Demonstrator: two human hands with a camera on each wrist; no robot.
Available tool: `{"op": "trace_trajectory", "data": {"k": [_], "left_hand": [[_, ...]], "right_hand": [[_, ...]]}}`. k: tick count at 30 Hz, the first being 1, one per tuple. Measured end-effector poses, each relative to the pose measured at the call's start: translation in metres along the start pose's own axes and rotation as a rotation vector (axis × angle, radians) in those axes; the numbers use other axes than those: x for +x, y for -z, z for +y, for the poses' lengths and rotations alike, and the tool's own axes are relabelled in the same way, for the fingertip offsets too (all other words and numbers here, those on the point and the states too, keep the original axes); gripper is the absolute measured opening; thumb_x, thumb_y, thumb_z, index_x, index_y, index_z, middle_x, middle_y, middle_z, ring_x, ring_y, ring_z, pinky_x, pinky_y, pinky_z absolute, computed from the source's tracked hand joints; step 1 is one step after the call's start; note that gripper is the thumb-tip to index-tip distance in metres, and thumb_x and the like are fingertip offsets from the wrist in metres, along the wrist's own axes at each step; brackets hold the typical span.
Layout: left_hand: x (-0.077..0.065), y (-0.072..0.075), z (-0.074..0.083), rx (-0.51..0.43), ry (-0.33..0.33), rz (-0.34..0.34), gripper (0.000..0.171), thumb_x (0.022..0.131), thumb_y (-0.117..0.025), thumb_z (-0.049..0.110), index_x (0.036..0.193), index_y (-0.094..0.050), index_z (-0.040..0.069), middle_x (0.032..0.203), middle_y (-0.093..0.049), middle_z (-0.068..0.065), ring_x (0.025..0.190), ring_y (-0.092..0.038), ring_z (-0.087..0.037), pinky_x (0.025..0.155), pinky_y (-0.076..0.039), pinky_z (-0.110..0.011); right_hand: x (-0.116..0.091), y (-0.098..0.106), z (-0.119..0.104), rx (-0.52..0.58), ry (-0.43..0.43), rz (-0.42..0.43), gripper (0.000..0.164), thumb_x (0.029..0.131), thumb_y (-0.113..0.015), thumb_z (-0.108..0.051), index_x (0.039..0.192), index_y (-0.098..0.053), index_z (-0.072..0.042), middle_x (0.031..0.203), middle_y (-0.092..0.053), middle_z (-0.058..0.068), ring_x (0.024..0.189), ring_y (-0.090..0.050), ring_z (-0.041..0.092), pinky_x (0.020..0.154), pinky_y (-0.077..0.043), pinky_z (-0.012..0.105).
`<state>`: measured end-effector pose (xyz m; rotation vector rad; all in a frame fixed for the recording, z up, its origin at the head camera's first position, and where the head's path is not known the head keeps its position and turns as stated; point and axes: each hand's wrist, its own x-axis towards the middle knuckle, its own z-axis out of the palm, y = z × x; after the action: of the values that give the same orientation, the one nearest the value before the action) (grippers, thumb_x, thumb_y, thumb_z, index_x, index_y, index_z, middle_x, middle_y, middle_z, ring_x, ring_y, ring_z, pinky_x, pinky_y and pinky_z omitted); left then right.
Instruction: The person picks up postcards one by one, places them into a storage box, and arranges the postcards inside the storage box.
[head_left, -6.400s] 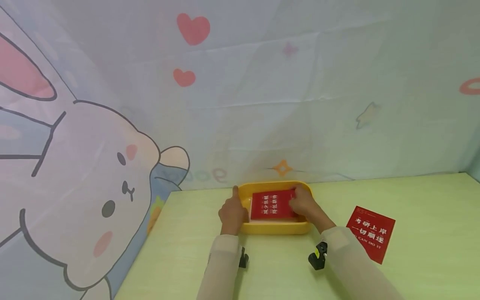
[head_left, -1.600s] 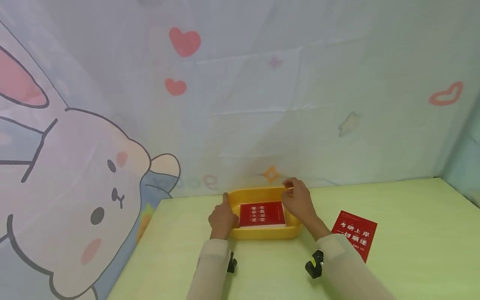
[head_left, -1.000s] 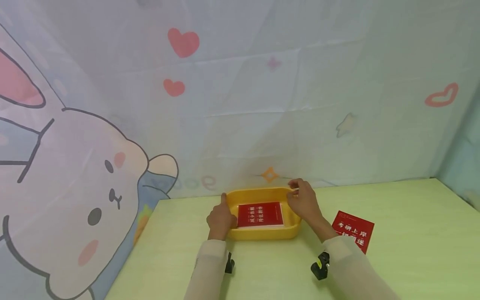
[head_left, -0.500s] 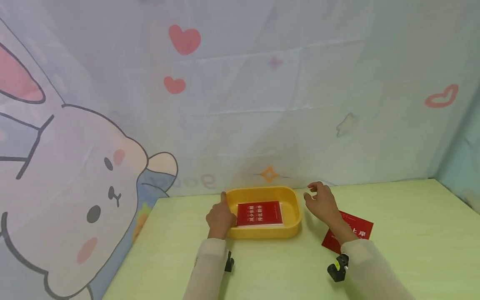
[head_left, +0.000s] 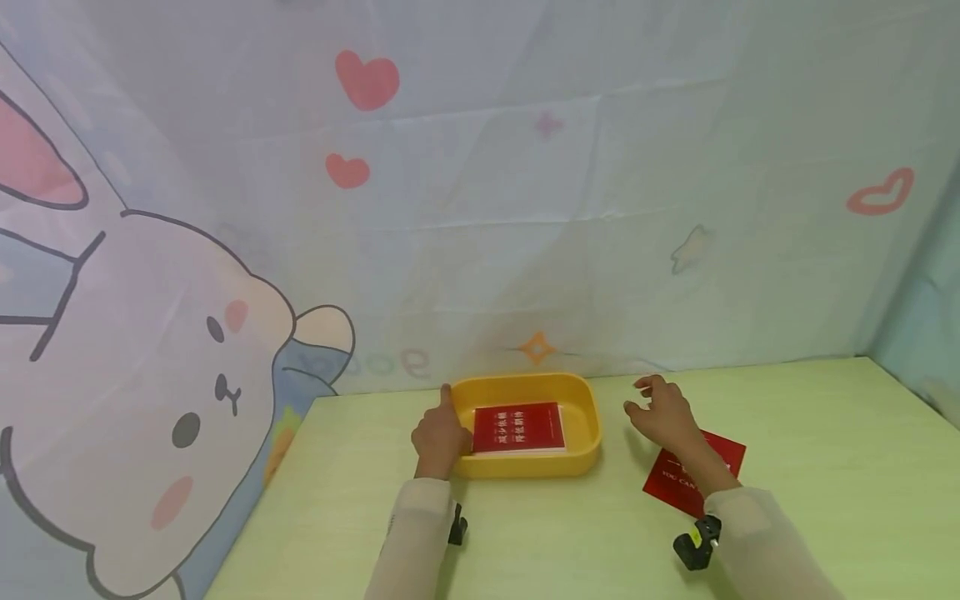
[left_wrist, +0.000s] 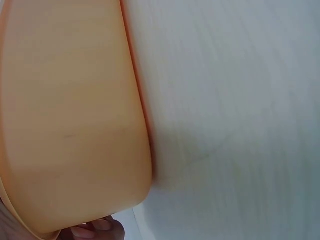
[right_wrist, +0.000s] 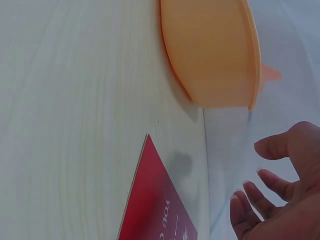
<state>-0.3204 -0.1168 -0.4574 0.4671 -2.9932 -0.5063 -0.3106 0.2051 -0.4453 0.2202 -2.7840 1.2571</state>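
A yellow plastic tray (head_left: pixel 525 467) with rounded corners stands near the back edge of the table. Lying flat inside it is a red-covered notebook (head_left: pixel 525 437) with white characters. My left hand (head_left: pixel 437 437) grips the tray's left end, thumb over the rim; in the left wrist view its fingers (left_wrist: pixel 102 227) curl against the outer wall. To the right of the tray, my right hand (head_left: pixel 666 417) hovers with loosely bent fingers and nothing in them. Beneath its wrist, a second red notebook (head_left: pixel 678 487) lies angled on the table, partly covered by the forearm in the head view.
The pale green table (head_left: pixel 570 533) runs back to a hanging cloth (head_left: pixel 510 250) printed with a rabbit and hearts. Black wrist camera mounts (head_left: pixel 697 543) stick out from both sleeves, close over the tabletop.
My right hand was first on the notebook inside the tray, then at the tray's right rim; it has since moved right, over the other notebook. The left hand keeps its hold.
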Motion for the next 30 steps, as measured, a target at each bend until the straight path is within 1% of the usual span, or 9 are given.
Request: {"op": "trace_trajectory", "data": {"k": [6,11,13,15,18,22,24,30], "left_hand": [[0.000,-0.001,0.000,0.008,-0.009,0.022,0.089,0.077,-0.078,0.020,0.152,-0.030,0.020,0.098,-0.067,-0.017,0.072,-0.061,-0.029,0.070,-0.056,-0.046],[-0.003,0.002,0.001,0.000,-0.010,0.020,0.089,0.077,-0.078,0.019,0.153,-0.031,0.019,0.097,-0.067,-0.018,0.071,-0.061,-0.030,0.070,-0.056,-0.046],[-0.003,0.002,0.001,-0.004,-0.012,0.016,0.089,0.077,-0.078,0.019,0.153,-0.031,0.018,0.097,-0.067,-0.018,0.072,-0.061,-0.030,0.071,-0.056,-0.046],[-0.003,0.002,0.000,-0.007,-0.015,0.016,0.089,0.077,-0.078,0.019,0.152,-0.031,0.018,0.098,-0.067,-0.018,0.072,-0.061,-0.030,0.071,-0.056,-0.046],[-0.003,0.003,0.000,-0.006,-0.017,0.021,0.089,0.077,-0.078,0.019,0.152,-0.031,0.018,0.099,-0.067,-0.019,0.073,-0.061,-0.031,0.070,-0.056,-0.047],[-0.005,0.004,0.001,-0.008,-0.017,0.018,0.089,0.077,-0.078,0.019,0.153,-0.031,0.018,0.099,-0.067,-0.019,0.073,-0.061,-0.031,0.071,-0.056,-0.047],[-0.005,0.004,0.001,-0.006,-0.020,0.017,0.088,0.078,-0.077,0.019,0.153,-0.031,0.018,0.100,-0.067,-0.019,0.073,-0.061,-0.031,0.071,-0.056,-0.047],[-0.003,0.001,0.001,0.002,-0.020,0.020,0.087,0.079,-0.077,0.020,0.153,-0.030,0.019,0.099,-0.067,-0.019,0.072,-0.061,-0.030,0.070,-0.056,-0.046]], "right_hand": [[-0.003,0.009,0.012,-0.067,-0.001,-0.043,0.054,0.096,-0.056,-0.021,0.135,-0.039,0.012,0.129,-0.042,0.041,0.116,-0.047,0.055,0.093,-0.042,0.061],[-0.004,0.014,0.022,-0.137,-0.006,-0.075,0.060,0.092,-0.064,-0.021,0.135,-0.039,0.012,0.129,-0.043,0.043,0.117,-0.041,0.059,0.097,-0.034,0.066],[-0.005,0.015,0.025,-0.165,-0.029,-0.092,0.065,0.090,-0.068,-0.025,0.135,-0.039,0.011,0.130,-0.043,0.042,0.118,-0.039,0.060,0.096,-0.036,0.067],[-0.007,0.018,0.027,-0.182,-0.056,-0.113,0.071,0.088,-0.072,-0.030,0.136,-0.038,0.009,0.127,-0.043,0.042,0.115,-0.038,0.061,0.091,-0.040,0.065],[-0.009,0.022,0.029,-0.217,-0.093,-0.130,0.082,0.083,-0.077,-0.039,0.138,-0.037,0.007,0.125,-0.040,0.041,0.114,-0.034,0.061,0.087,-0.042,0.068],[-0.012,0.027,0.031,-0.263,-0.131,-0.129,0.091,0.079,-0.079,-0.045,0.139,-0.035,0.007,0.129,-0.032,0.045,0.116,-0.028,0.064,0.093,-0.035,0.074],[-0.013,0.029,0.033,-0.288,-0.142,-0.128,0.096,0.078,-0.080,-0.048,0.140,-0.034,0.009,0.130,-0.030,0.047,0.116,-0.027,0.065,0.095,-0.032,0.074],[-0.013,0.029,0.040,-0.345,-0.180,-0.157,0.105,0.075,-0.080,-0.053,0.141,-0.030,0.013,0.127,-0.030,0.048,0.115,-0.027,0.066,0.094,-0.033,0.074]]}}
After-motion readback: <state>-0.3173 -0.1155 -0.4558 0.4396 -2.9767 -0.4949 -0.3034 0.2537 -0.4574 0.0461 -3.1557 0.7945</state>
